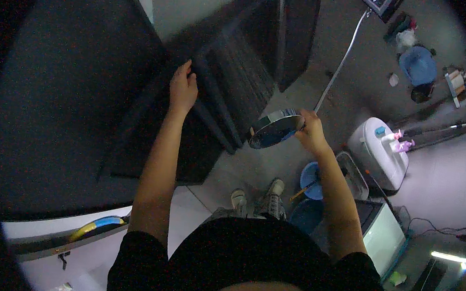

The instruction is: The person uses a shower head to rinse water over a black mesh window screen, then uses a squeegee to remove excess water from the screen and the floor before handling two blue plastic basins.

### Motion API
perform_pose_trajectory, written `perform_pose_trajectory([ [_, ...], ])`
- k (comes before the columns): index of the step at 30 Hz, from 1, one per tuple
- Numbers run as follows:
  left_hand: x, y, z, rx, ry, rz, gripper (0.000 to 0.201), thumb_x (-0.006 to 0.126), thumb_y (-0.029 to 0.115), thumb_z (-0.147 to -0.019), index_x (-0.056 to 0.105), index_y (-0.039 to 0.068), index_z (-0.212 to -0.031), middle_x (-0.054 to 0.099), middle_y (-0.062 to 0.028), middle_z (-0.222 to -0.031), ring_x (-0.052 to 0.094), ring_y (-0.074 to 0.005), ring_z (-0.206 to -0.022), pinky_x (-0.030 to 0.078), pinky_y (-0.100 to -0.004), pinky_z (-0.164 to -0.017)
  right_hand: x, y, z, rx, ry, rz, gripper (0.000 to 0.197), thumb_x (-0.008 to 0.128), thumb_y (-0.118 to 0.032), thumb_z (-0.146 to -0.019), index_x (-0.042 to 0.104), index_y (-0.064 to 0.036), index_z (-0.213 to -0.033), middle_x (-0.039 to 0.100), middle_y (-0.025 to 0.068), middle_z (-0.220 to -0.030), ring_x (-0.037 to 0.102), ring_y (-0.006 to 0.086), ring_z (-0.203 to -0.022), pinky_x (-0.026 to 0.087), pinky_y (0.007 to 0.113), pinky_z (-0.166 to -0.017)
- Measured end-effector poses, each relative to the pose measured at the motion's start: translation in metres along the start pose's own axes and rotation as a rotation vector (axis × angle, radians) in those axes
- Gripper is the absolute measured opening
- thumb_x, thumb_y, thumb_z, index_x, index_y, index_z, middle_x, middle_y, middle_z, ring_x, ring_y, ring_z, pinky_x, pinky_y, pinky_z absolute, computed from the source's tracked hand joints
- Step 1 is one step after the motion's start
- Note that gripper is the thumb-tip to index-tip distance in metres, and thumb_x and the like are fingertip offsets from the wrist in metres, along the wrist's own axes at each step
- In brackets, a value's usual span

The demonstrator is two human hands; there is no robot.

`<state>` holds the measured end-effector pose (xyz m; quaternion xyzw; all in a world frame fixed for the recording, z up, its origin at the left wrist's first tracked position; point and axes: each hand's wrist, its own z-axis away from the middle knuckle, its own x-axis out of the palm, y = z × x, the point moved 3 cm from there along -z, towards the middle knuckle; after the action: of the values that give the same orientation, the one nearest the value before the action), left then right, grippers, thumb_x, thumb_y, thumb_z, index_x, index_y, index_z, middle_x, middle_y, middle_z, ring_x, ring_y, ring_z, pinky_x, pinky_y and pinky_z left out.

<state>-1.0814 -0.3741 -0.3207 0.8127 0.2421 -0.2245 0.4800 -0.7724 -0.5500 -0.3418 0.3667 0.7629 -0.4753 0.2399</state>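
Observation:
My right hand (312,132) is closed on the rim of a round, shallow metal pan (275,131) with a shiny silver side. The pan is tilted, and its inside looks dark with a bluish reflection. My left hand (184,89) is raised with its fingers stretched out and the thumb a little apart. It is at the edge of a large black panel (80,91), beside dark, blurred door-like panels (233,70). Whether the fingertips touch the panel I cannot tell.
A white bin-like container (370,150) with pink bottles (400,145) on top stands at the right. Blue basins (311,179) sit by my right forearm. A pale hose (347,53) hangs beyond the pan. A blue tub (418,65) is at far right.

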Motion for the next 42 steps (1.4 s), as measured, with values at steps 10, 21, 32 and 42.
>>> perform_pose_trajectory([
  [10, 0.014, 0.014, -0.019, 0.346, -0.016, -0.530, 0.041, 0.053, 0.008, -0.084, 0.046, 0.001, -0.124, 0.045, -0.0161, -0.127, 0.041, -0.0336, -0.118, 0.036, -0.0435, -0.097, 0.003, 0.059, 0.016, 0.409, 0.147, 0.001, 0.030, 0.065, -0.003, -0.062, 0.055, -0.0049, -0.090, 0.059, 0.0141, -0.076, 0.057, 0.0332, -0.076, 0.040, 0.039, -0.078],
  [21, 0.015, 0.035, -0.047, 0.177, -0.153, -0.780, 0.044, 0.054, 0.017, -0.084, 0.045, 0.004, -0.125, 0.043, -0.0173, -0.130, 0.043, -0.0337, -0.116, 0.034, -0.0540, -0.093, 0.025, 0.030, 0.048, -0.157, -0.324, 0.098, 0.030, 0.070, -0.010, -0.056, 0.048, -0.0087, -0.077, 0.054, 0.0103, -0.070, 0.054, 0.0327, -0.075, 0.039, 0.041, -0.075],
  [32, 0.000, 0.039, -0.040, 0.283, -0.245, -0.812, 0.047, 0.057, 0.014, -0.080, 0.045, 0.000, -0.124, 0.043, -0.0212, -0.130, 0.043, -0.0388, -0.115, 0.035, -0.0425, -0.098, 0.006, 0.076, 0.069, 0.341, -0.180, 0.443, 0.024, 0.069, -0.015, -0.064, 0.052, -0.0110, -0.080, 0.060, 0.0104, -0.076, 0.058, 0.0287, -0.079, 0.040, 0.041, -0.072],
  [42, -0.004, 0.053, -0.044, 0.334, -0.225, -0.920, 0.045, 0.057, 0.014, -0.081, 0.046, 0.000, -0.122, 0.046, -0.0216, -0.125, 0.044, -0.0379, -0.111, 0.040, -0.0425, -0.093, 0.028, 0.063, 0.106, -0.095, -0.547, 0.364, 0.021, 0.066, -0.018, -0.067, 0.054, -0.0104, -0.082, 0.060, 0.0051, -0.081, 0.057, 0.0258, -0.083, 0.039, 0.039, -0.079],
])
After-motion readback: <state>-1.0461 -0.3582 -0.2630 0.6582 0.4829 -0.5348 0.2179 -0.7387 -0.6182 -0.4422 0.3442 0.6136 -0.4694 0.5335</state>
